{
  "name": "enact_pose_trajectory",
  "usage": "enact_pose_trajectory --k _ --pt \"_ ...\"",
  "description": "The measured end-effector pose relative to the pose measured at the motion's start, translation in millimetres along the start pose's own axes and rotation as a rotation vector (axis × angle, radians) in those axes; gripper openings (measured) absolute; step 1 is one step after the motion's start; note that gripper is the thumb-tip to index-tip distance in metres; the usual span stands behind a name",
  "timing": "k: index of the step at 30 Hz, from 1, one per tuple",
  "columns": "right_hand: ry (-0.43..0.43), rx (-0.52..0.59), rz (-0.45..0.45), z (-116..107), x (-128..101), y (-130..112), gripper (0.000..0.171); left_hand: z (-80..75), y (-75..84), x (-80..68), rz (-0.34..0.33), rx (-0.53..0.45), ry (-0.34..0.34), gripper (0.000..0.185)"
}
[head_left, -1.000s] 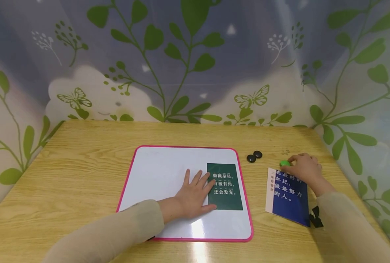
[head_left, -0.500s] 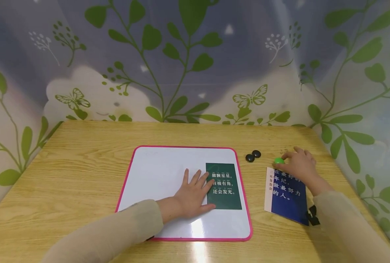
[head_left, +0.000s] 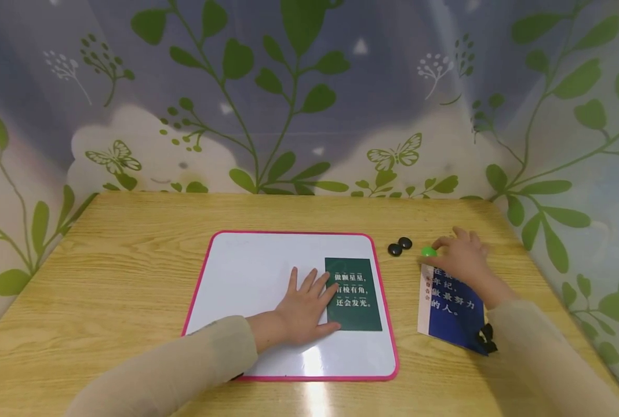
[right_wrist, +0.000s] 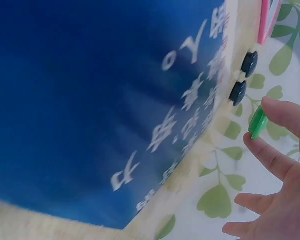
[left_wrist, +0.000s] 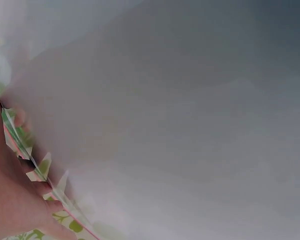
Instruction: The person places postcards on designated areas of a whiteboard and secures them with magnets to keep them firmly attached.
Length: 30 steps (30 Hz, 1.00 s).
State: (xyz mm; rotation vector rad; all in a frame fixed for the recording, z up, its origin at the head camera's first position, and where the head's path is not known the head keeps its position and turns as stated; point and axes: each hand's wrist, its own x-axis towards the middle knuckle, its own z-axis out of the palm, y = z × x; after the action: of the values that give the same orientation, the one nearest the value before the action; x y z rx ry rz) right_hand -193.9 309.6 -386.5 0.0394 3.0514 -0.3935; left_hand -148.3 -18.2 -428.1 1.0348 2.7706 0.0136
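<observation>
My left hand (head_left: 305, 310) lies flat with spread fingers on a pink-rimmed whiteboard (head_left: 247, 272). Its fingertips and thumb overlap the left edge of a dark green card (head_left: 359, 318) printed with white characters. In the left wrist view, the back of that hand (left_wrist: 15, 200) shows along the left edge. A green round magnet (right_wrist: 258, 121) is pinched between the thumb and index finger of my right hand (head_left: 461, 258), whose other fingers stay extended. Below this hand is a dark blue card (head_left: 452, 321) with white writing and a pale left strip, its top partly hidden by the hand.
Two black round magnets (head_left: 395, 249) sit side by side between the whiteboard and the blue card. Some small black pieces (head_left: 488, 339) lie by the blue card's lower right corner. A leaf-patterned curtain (head_left: 288, 116) stands behind the wooden table (head_left: 148, 214).
My right hand has moved left with the green magnet, toward the black ones and over the blue card's top left corner. The left hand holds its place on the board.
</observation>
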Motion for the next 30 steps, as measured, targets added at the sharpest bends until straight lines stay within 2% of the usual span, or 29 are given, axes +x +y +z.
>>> enact_pose_trajectory --k 17,30 --pt "0.002 0.040 -0.060 3 0 -49 0.037 2.8 0.2 -3.0 0.004 0.015 0.003 0.074" --pt "0.032 0.051 -0.120 15 7 -79 0.036 1.5 0.0 -3.4 0.012 0.003 0.009 0.073"
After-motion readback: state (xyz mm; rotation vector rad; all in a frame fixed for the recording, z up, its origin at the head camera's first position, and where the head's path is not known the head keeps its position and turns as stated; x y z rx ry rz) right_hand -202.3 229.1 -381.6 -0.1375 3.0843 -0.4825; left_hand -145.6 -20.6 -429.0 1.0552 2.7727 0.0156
